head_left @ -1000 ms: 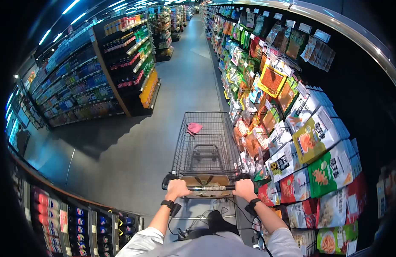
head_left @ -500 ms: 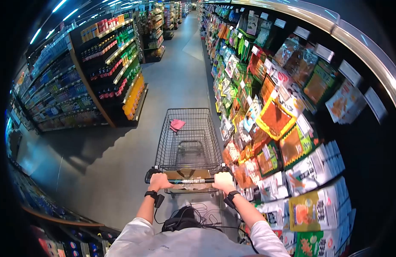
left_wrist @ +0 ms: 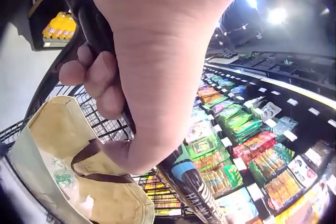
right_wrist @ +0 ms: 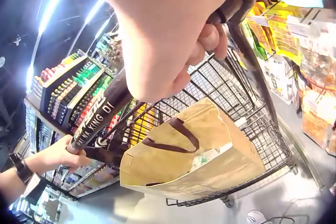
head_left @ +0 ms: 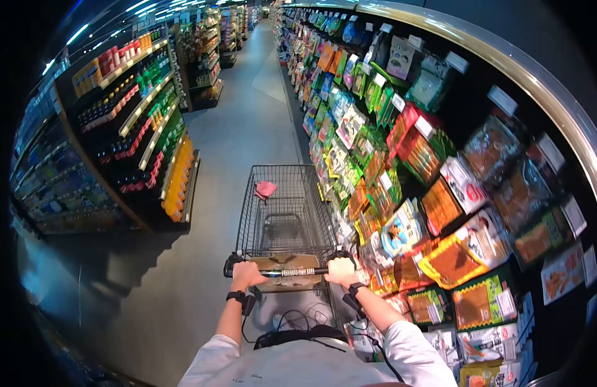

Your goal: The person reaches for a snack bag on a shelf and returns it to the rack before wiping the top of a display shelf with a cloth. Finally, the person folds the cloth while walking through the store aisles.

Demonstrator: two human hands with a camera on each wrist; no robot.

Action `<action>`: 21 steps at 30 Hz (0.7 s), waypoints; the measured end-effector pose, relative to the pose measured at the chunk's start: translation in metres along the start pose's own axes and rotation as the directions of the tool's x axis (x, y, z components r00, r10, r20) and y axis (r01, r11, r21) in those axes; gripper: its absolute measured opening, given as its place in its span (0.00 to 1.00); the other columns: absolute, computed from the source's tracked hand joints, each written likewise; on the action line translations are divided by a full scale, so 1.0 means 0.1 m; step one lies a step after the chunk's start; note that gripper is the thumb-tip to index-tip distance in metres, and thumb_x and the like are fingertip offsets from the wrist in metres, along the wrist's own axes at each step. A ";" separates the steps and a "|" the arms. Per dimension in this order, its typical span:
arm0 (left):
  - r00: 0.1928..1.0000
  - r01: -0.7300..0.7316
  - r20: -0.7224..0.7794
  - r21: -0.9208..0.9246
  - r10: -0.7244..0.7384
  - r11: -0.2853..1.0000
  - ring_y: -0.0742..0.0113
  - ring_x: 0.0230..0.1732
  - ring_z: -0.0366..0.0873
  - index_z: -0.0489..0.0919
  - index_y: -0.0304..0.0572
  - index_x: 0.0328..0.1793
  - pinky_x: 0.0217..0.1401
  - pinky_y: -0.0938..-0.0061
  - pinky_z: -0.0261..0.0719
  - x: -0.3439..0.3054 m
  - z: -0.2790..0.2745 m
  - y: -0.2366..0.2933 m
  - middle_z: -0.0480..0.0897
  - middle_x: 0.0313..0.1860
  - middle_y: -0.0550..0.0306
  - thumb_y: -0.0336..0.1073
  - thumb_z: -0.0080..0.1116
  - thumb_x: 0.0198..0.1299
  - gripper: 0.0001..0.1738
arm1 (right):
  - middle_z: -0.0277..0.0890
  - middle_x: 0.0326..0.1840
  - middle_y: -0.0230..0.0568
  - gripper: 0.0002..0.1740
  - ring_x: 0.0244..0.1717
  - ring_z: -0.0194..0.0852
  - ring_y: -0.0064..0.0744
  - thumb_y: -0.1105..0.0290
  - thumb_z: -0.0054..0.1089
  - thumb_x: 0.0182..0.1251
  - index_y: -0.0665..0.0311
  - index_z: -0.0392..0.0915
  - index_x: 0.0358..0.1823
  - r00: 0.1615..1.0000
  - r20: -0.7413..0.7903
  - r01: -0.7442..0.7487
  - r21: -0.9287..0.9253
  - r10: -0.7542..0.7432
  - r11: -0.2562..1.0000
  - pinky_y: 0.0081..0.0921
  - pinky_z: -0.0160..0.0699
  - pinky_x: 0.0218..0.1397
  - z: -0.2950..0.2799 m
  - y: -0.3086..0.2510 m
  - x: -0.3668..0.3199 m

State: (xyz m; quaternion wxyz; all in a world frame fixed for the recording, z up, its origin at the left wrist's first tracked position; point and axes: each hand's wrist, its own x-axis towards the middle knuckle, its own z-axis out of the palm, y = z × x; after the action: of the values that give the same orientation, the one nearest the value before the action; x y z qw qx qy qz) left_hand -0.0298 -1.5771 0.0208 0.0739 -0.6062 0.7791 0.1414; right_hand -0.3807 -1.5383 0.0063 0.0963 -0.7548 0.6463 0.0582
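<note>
Smooth grey floor (head_left: 240,145) runs up the shop aisle towards 12 o'clock in the head view. Tiers of bottled drinks (head_left: 140,122) stand at 10 o'clock, and hanging snack packets (head_left: 440,264) fill the wall from 1 to 4 o'clock. Before me is a wire shopping cart (head_left: 282,166), with a pink cloth (head_left: 265,189) at 11 o'clock in its basket. My left hand (head_left: 247,275) and right hand (head_left: 341,271) grip the handlebar (head_left: 295,272), 1 near each end. The cart's right side looks near the packets, so I judge that a slight veer towards 2 o'clock could brush some off their hooks. Loose black cables (head_left: 297,320) loop near my waist; slack there might catch on the cart.

From the left wrist, my fingers curl round the bar. At 7 o'clock a tan bag (left_wrist: 113,199) sits open, a clear plastic package (left_wrist: 64,179) inside; a hard stop might tip it, as its top gapes wide.

From the right wrist, my fingers wrap the bar at 1 o'clock, and my other hand shows at 8 o'clock. Down at 5 o'clock, a shoe (right_wrist: 256,216) is close to a cord (right_wrist: 286,219) on the floor; stepping on it could tug or trip me.
</note>
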 end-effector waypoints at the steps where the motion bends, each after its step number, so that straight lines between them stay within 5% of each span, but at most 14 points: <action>1: 1.000 -0.012 0.001 0.002 0.012 1.000 0.48 0.39 0.91 0.92 0.39 0.35 0.45 0.61 0.87 0.23 -0.11 -0.05 0.91 0.36 0.44 0.68 0.71 0.38 0.36 | 0.89 0.35 0.54 0.19 0.40 0.92 0.51 0.55 0.69 0.50 0.64 0.91 0.33 1.000 0.009 -0.009 0.000 0.009 1.000 0.43 0.89 0.45 -0.07 0.03 0.20; 6: 0.998 -0.037 -0.043 0.014 0.037 0.999 0.48 0.35 0.91 0.92 0.39 0.32 0.42 0.61 0.87 1.30 -0.43 -0.35 0.90 0.31 0.44 0.70 0.71 0.36 0.37 | 0.90 0.36 0.52 0.19 0.40 0.92 0.50 0.54 0.68 0.51 0.63 0.92 0.33 0.999 0.037 -0.036 -0.004 0.036 0.999 0.43 0.89 0.50 -0.34 0.13 1.25; 10: 0.997 -0.033 -0.066 0.027 0.035 0.999 0.49 0.33 0.90 0.92 0.39 0.31 0.40 0.61 0.87 2.24 -0.68 -0.56 0.90 0.28 0.45 0.68 0.73 0.34 0.36 | 0.88 0.30 0.49 0.17 0.33 0.90 0.50 0.54 0.68 0.48 0.61 0.90 0.29 0.996 -0.092 0.021 0.029 -0.019 0.999 0.44 0.88 0.42 -0.49 0.33 2.12; 21: 0.999 0.038 -0.023 0.006 -0.038 0.999 0.46 0.38 0.91 0.92 0.37 0.37 0.46 0.59 0.88 4.78 -1.50 -0.82 0.91 0.34 0.41 0.67 0.73 0.34 0.37 | 0.87 0.28 0.50 0.16 0.33 0.91 0.49 0.56 0.68 0.46 0.63 0.89 0.26 0.980 -0.177 0.102 0.086 -0.086 0.991 0.43 0.88 0.40 -1.18 1.13 4.71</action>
State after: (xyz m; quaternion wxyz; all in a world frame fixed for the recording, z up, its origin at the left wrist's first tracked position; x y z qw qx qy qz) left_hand -0.0633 -2.0839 0.0151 0.0696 -0.6223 0.7687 0.1302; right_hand -0.4218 -2.0351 0.0135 0.0781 -0.7813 0.6178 -0.0430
